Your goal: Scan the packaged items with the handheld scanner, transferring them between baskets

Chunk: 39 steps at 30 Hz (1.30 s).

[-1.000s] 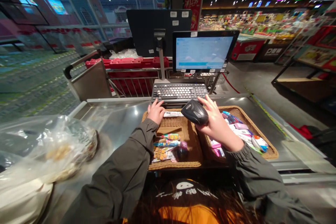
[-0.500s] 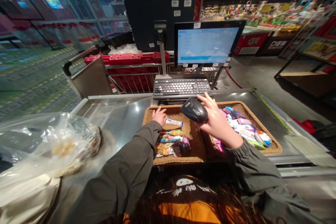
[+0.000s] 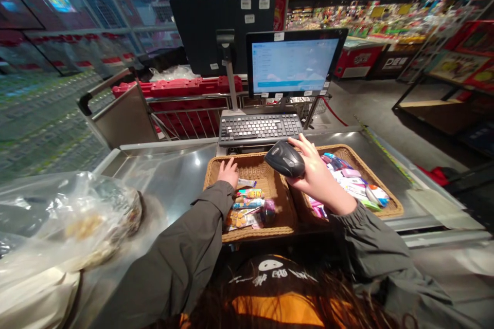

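Observation:
My right hand [image 3: 319, 177] is wrapped round a black barcode scanner [image 3: 284, 159], held above the place where two wicker baskets meet. Fingers apart and holding nothing I can see, my left hand [image 3: 228, 172] is over the back left part of the left wicker basket [image 3: 283, 211]. Just right of that hand lies a slim white packet [image 3: 247, 183], and nearer to me are several small colourful packets [image 3: 243, 220]. The right wicker basket [image 3: 393, 205] holds a pile of small packaged goods [image 3: 357, 185], partly hidden by my right hand and wrist.
Behind the baskets stand a keyboard [image 3: 260, 128] and a lit monitor [image 3: 293, 67], with a second screen's dark back [image 3: 219, 25] beside it. A clear plastic bag [image 3: 69, 216] lies on the metal counter [image 3: 173, 169] at the left. Beyond is a metal cart [image 3: 181, 113] with red crates.
The view has turned slightly right, so the surroundings sit further left. My left hand stays over the left basket, its fingers a little more upright. The scanner remains in my right hand.

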### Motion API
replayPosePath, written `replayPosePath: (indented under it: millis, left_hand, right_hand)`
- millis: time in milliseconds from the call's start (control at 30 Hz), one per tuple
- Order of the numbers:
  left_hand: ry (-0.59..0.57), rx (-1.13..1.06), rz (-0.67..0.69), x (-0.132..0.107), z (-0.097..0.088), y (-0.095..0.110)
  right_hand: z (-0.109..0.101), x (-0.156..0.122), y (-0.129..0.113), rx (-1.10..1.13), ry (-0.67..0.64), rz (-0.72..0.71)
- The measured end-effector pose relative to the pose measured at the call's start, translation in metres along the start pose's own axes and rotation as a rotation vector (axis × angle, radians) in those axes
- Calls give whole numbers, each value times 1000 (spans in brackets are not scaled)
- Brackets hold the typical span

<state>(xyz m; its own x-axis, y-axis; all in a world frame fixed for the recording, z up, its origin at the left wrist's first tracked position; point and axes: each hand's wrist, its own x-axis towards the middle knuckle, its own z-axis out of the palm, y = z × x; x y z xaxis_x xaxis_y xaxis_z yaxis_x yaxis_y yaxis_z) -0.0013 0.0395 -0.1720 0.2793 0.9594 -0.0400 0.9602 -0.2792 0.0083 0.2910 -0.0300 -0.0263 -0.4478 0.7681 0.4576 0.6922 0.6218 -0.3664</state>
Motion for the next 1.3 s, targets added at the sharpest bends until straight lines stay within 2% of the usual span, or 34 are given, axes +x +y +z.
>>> replayPosePath:
  millis: [133, 267, 400, 500, 567, 633, 733, 867, 967, 1167, 1300]
  left_hand:
    - [-28, 40, -1, -2, -2, 1]
    - [-21, 24, 27, -3, -15, 18]
    - [32, -34, 134, 4, -49, 58]
    - [90, -128, 279, 14, -75, 101]
    - [106, -172, 364, 23, -83, 130]
    - [96, -184, 423, 33, -83, 159]
    - [63, -163, 464, 46, -68, 197]
    - [10, -120, 434, 55, -47, 231]
    - [2, -122, 401, 58, -38, 242]
    - [-18, -182, 357, 57, -24, 246]
    - [-4, -259, 351, 57, -26, 244]
  right_hand:
    - [-10, -5, 9, -26, 21, 26]
    - [-30, -14, 27, -50, 125, 35]
    - [-55, -25, 48, -95, 246, 70]
    - [-71, -34, 62, -130, 311, 88]
    - [-79, -40, 68, -132, 330, 94]
    - [-85, -45, 73, -129, 337, 98]
    - [-90, -54, 79, -137, 330, 107]
    - [-96, -63, 89, -145, 306, 123]
    - [-100, -68, 95, -125, 293, 147]
    - [-101, -67, 99, -98, 283, 139]
    - [-101, -61, 94, -89, 262, 121]
